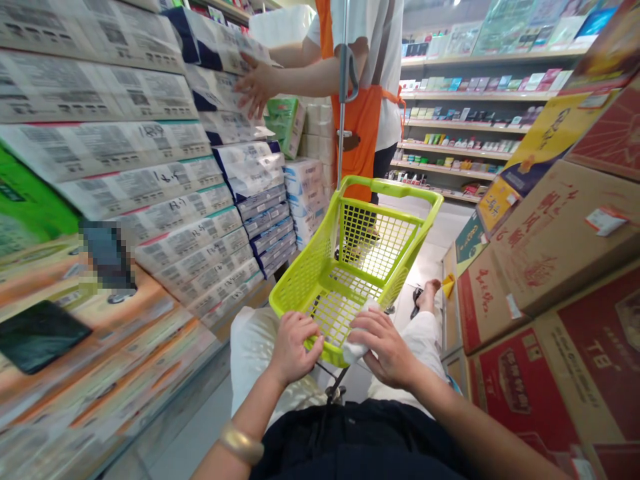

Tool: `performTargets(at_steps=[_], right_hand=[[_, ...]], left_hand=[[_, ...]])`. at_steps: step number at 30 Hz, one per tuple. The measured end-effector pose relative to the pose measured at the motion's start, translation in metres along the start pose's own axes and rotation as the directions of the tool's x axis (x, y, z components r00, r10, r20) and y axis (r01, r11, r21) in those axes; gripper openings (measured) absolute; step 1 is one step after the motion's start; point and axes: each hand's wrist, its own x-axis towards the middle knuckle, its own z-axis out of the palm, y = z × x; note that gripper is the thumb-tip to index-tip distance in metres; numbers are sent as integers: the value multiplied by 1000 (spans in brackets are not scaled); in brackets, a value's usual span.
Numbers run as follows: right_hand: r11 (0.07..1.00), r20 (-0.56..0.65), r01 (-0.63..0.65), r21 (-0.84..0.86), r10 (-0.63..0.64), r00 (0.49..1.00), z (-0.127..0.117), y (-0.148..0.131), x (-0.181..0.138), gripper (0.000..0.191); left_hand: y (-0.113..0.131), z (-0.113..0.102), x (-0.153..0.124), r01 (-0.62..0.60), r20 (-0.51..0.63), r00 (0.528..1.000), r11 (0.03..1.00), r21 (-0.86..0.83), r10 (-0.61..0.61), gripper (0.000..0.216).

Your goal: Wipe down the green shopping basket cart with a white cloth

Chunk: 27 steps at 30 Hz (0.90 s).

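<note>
A lime-green plastic shopping basket [320, 267] rests tilted on my lap, its open mesh inside bare. My left hand [294, 347] is curled over the near rim of the basket, gripping it. My right hand [383, 347] presses a white cloth [356, 349] against the near rim, fingers closed around it. A thin metal pull handle [342, 120] rises from the basket's far side.
Stacked tissue packs [150, 180] fill shelves on the left. Red and brown cardboard boxes [560, 267] are piled on the right. A person in an orange apron [363, 113] stands ahead, a hand on the tissue packs. A black phone [40, 337] lies on packs at left.
</note>
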Motion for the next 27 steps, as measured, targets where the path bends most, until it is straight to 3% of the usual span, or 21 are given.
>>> performTargets(at_steps=[3, 8, 11, 15, 18, 23, 27], right_hand=[[1000, 7, -8, -8, 8, 1000, -9, 16, 3, 29], [985, -150, -158, -70, 146, 978, -21, 49, 9, 24], [985, -144, -159, -66, 148, 979, -11, 31, 6, 26], [999, -20, -1, -46, 0, 1000, 3, -1, -1, 30], [997, 40, 63, -45, -61, 997, -5, 8, 2, 31], [989, -72, -106, -98, 99, 992, -25, 46, 9, 27], [989, -101, -119, -84, 110, 989, -14, 30, 1, 30]], left_hand=[[1, -1, 1, 1, -3, 1000, 1000, 0, -1, 24], [2, 2, 2, -2, -16, 1000, 1000, 0, 2, 24], [1, 4, 2, -4, -19, 1000, 1000, 8, 4, 24], [1, 2, 2, 3, -4, 1000, 1000, 14, -3, 24], [1, 0, 1, 4, 4, 1000, 1000, 11, -4, 25], [3, 2, 2, 5, -13, 1000, 1000, 7, -4, 24], [3, 3, 2, 11, -9, 1000, 1000, 5, -11, 25]])
